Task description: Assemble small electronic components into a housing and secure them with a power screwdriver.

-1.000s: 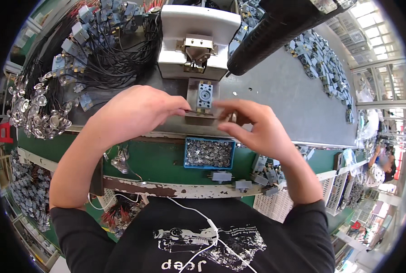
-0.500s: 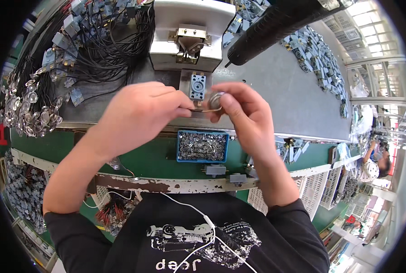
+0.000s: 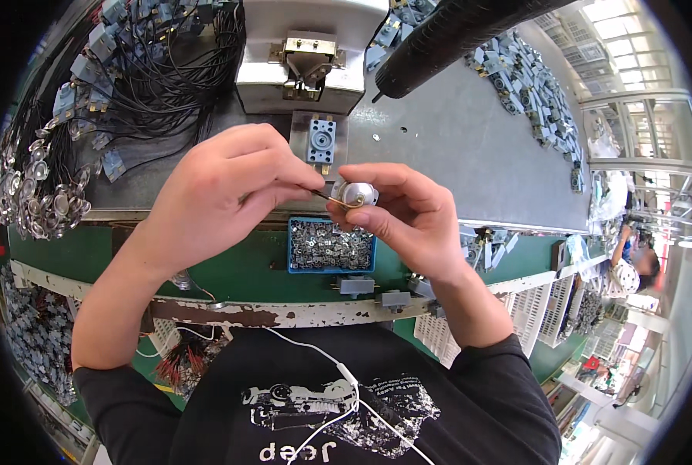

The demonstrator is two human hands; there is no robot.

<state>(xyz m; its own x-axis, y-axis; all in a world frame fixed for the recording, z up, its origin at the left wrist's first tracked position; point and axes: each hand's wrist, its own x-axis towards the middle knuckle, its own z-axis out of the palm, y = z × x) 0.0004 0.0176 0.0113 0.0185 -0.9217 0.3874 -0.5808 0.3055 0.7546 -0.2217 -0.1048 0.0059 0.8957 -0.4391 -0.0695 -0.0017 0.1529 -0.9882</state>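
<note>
Between the thumb and fingers of my right hand (image 3: 416, 217) is a round silver metal cap (image 3: 358, 194) with a domed face. A thin copper-coloured tube or wire (image 3: 338, 201) runs from the cap to my left hand (image 3: 234, 182), whose thumb and fingertips pinch its dark end. Just beyond my fingertips a grey rectangular switch-like block (image 3: 321, 139) with a round centre and brass terminals lies on a metal plate. Behind it stands a bench fixture (image 3: 311, 66) with a brass-coloured clamp. My left fingertips partly hide the wire.
A blue tray (image 3: 289, 252) of small metal parts sits below my hands. Grey blocks with black leads (image 3: 160, 66) and silver caps (image 3: 44, 190) heap at left; more grey blocks (image 3: 528, 101) lie at right. A black tube (image 3: 458, 43) slants overhead. A person (image 3: 626, 271) sits far right.
My right hand has turned the metal cap so its domed face shows, and lowered it slightly. The left hand still pinches the wire. The whole view has shifted a little.
</note>
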